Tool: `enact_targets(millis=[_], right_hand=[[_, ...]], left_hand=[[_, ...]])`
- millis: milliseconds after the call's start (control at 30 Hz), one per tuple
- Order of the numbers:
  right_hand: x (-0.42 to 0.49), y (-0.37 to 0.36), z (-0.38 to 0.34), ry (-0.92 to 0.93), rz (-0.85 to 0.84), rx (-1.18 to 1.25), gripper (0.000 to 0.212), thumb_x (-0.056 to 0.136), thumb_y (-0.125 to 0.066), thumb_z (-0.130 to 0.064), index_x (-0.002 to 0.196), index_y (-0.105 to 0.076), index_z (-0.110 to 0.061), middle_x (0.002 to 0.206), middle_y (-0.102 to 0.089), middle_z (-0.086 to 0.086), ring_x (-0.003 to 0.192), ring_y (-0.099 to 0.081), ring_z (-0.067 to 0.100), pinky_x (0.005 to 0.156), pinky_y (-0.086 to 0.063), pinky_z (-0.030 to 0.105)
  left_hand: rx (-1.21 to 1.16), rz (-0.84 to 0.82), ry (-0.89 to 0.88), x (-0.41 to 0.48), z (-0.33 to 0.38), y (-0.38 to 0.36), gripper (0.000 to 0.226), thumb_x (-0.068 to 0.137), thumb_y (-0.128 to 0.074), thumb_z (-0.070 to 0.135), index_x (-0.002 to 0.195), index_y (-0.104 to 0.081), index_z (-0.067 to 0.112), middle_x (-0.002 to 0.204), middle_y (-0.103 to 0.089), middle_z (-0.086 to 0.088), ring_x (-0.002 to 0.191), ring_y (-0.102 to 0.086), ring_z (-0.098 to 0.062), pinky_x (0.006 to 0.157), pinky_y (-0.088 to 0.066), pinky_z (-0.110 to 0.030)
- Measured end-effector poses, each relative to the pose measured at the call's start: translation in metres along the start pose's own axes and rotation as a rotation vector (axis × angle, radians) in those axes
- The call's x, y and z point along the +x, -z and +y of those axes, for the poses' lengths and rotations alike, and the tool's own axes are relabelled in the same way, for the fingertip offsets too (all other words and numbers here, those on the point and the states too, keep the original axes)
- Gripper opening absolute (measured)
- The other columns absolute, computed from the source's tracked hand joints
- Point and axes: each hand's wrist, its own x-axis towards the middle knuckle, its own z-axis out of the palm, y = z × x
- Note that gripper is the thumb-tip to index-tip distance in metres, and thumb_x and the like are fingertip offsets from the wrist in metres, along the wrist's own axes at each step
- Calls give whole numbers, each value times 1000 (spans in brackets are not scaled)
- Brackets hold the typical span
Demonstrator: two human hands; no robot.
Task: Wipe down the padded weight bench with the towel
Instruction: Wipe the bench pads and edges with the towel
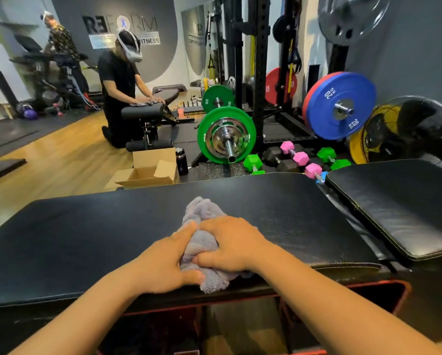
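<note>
Hands, left [163, 262] and right [230, 244], grip towel [202, 213] on bench [86, 239]; dumbbells [294, 156], box [150, 170] beyond

Green-plated barbell [227, 136] beside open cardboard box [148, 170]

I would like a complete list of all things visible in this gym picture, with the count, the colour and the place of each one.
towel: 1, grey-lilac, bunched on the bench pad near its front edge
bench pad: 1, black, across the foreground
second pad: 1, black, right of it
cardboard box: 1, brown, open, on the floor behind the bench
bottle: 1, dark, beside the box
green plates: 2, on barbells, centre
blue plate: 1, right, a red one behind it
hex dumbbells: several, pink, green, black, on the floor
fan: 1, yellow and black, far right
power rack: 1, black, centre back
other people: 2, at the left
left hand: on the towel
right hand: on the towel
</note>
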Motion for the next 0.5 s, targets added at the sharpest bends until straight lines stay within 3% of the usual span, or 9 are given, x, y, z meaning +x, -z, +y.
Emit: enact_targets(millis=[133, 300, 433, 500], right_hand=[[-2, 1, 0, 7, 22, -5, 48, 73, -61, -61, 116, -58, -40, 112, -66, -9, 98, -60, 20, 71, -48, 34], [-22, -2, -6, 9, 46, -36, 51, 69, -56, -67, 110, -59, -37, 101, -67, -8, 91, -61, 19, 75, -52, 38], [-56, -1, -2, 54, 87, -84, 53, 67, -61, -63, 112, -56, -35, 100, -65, -12, 92, -58, 13, 78, -47, 31], [-74, 4, 6, 51, 100, -106, 57, 66, -64, -58, 117, -54, -36, 107, -64, -14, 98, -56, 11, 86, -47, 30]], left_hand=[[-34, -10, 38, 1, 3, 2, 119, 64, -68, 72, 151, 5, 36, 154, -31, 9, 133, -41, -11, 107, -37, -27], [-27, 16, 42, -17, 14, -8, 122, 59, -66, 74, 151, 6, 38, 156, -26, 13, 137, -37, -11, 109, -36, -28], [-38, 209, -3, -33, 51, -29, 109, 60, -71, 60, 147, -8, 42, 143, -41, 22, 123, -49, -4, 91, -39, -13], [-9, 282, -45, -28, 70, -39, 103, 63, -71, 56, 147, -14, 37, 146, -35, 21, 128, -45, -5, 99, -38, -16]])
